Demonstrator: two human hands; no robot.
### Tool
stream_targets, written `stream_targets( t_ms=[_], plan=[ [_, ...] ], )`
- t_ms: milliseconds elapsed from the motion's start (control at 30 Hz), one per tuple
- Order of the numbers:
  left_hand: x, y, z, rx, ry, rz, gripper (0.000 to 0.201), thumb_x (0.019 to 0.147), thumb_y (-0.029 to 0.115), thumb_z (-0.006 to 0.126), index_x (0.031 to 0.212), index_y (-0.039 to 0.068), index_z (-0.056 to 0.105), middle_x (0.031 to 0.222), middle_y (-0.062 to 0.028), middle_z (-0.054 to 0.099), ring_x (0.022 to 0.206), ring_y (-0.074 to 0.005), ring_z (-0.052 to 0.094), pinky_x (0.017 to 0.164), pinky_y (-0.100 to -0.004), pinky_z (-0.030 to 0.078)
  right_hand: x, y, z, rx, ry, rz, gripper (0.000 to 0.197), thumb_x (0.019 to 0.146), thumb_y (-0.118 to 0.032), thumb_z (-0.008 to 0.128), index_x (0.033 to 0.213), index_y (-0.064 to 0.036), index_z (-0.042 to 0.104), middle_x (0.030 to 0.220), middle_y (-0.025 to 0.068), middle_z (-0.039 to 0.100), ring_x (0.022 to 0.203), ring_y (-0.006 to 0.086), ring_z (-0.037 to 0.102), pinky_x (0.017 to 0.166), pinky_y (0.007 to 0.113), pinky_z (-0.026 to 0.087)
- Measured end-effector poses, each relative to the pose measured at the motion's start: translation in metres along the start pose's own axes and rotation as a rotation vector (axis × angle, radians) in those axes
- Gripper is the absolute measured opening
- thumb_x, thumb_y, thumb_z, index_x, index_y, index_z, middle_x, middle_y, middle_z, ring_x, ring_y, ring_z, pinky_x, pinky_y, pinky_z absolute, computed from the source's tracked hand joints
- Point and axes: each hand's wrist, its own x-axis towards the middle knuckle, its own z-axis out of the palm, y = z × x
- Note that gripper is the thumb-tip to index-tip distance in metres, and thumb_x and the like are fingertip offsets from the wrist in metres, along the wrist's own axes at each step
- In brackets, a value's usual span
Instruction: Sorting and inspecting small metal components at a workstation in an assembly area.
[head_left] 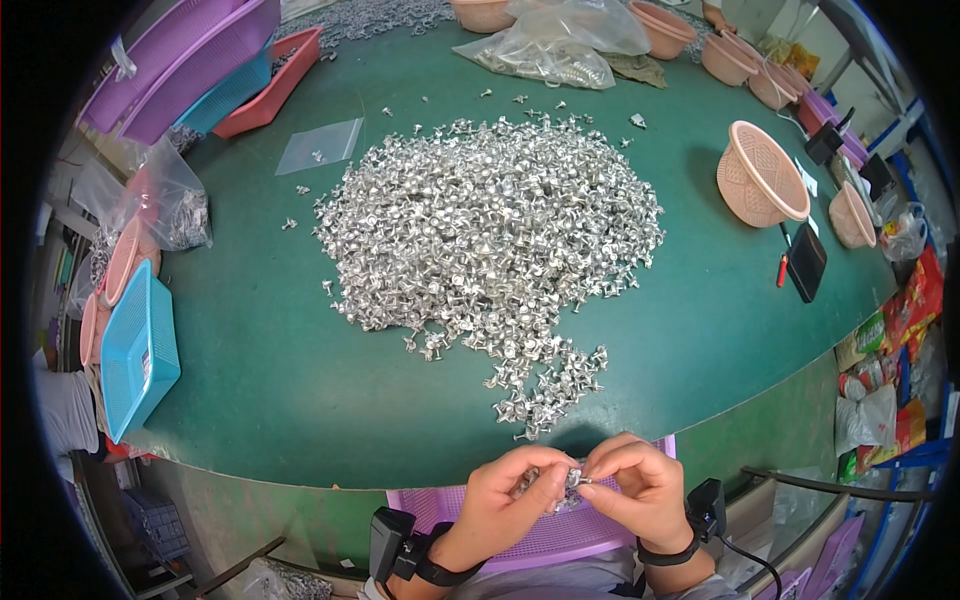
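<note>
Just past the table's near edge, my left hand (512,498) and my right hand (637,492) meet, both with fingers pinched. Between their fingertips is a small silvery metal fitting (575,479) with a short pin pointing right. More shiny metal shows inside the curled fingers of my left hand, partly hidden. Beneath both hands lies a purple plastic basket (420,506), with some metal pieces visible in it under the fingers. Ahead of the hands, a large heap of similar small metal fittings (490,225) spreads over the green table (250,390), its narrow tail reaching toward me.
At left are a blue basket (142,345), a clear bag of parts (180,205) and stacked purple trays (195,70). A flat plastic bag (320,147) lies beside the heap. To the right are a tilted peach basket (762,175), a red-handled tool (782,268) and a black flat object (806,263).
</note>
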Motion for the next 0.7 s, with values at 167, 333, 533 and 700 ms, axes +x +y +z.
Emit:
stream_targets(
  t_ms=[167, 333, 533, 700],
  plan=[
    [0.002, 0.002, 0.001, -0.003, 0.018, -0.03, 0.015, 0.083, 0.009, 0.043, 0.087, -0.002, 0.051, 0.068, -0.005, 0.051, 0.057, -0.0066, 0.047, 0.049, -0.0175, 0.038, 0.001, -0.006, 0.003, -0.13, 0.003, -0.006, 0.017, 0.064, 0.007, 0.061, 0.077, -0.0001, 0.053, 0.079, 0.0086, 0.053, 0.077, 0.0164, 0.052, 0.067, 0.025, 0.042],
    [0.005, 0.004, 0.0, -0.229, -0.067, -0.233, 0.02, 0.086, 0.015, 0.037, 0.088, -0.001, 0.05, 0.066, -0.0037, 0.047, 0.05, -0.0043, 0.04, 0.042, -0.0155, 0.032, 0.01, -0.011, 0.002, -0.346, -0.064, -0.094, 0.017, 0.062, 0.0, 0.064, 0.075, -0.0032, 0.054, 0.074, 0.0063, 0.054, 0.071, 0.0179, 0.052, 0.064, 0.027, 0.04],
    [0.005, 0.0, -0.002, -0.203, -0.031, -0.232, 0.016, 0.083, 0.01, 0.038, 0.081, -0.001, 0.049, 0.061, -0.0041, 0.047, 0.049, -0.0065, 0.04, 0.038, -0.0156, 0.025, 0.036, 0.004, -0.005, -1.034, 0.415, -0.167, 0.013, 0.063, -0.004, 0.062, 0.073, -0.0042, 0.054, 0.072, 0.0068, 0.05, 0.068, 0.0216, 0.044, 0.062, 0.03, 0.034],
    [0.004, 0.001, -0.001, -0.134, 0.0, -0.172, 0.012, 0.083, 0.008, 0.04, 0.082, 0.0, 0.049, 0.061, -0.0036, 0.046, 0.049, -0.0059, 0.039, 0.038, -0.016, 0.026, 0.034, 0.008, -0.012, -1.037, 0.352, -0.16, 0.012, 0.063, -0.004, 0.063, 0.072, -0.0038, 0.055, 0.072, 0.0073, 0.052, 0.068, 0.0212, 0.046, 0.062, 0.03, 0.036]
  ],
)
